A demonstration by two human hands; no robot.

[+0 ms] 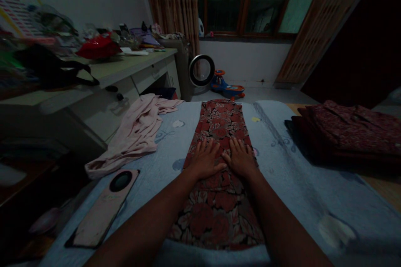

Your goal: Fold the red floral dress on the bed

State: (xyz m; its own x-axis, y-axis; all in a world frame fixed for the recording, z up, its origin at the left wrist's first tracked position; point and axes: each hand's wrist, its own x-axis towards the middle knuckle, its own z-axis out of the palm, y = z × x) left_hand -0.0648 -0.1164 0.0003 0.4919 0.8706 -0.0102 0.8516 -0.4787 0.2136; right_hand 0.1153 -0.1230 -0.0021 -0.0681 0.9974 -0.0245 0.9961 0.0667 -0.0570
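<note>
From where I stood, the red floral cloth lay as a long, narrow strip on the pale blue blanket, between a pile of folded clothes and a pink garment. The left hand and the right hand rested on it, palms down, fingers stretched and gripping nothing. I judged that it was already made narrow and rather flat, though not yet compact; how many layers it had, I could not tell. The pile looked finished, while the pink garment lay crumpled, not yet arranged.
</note>
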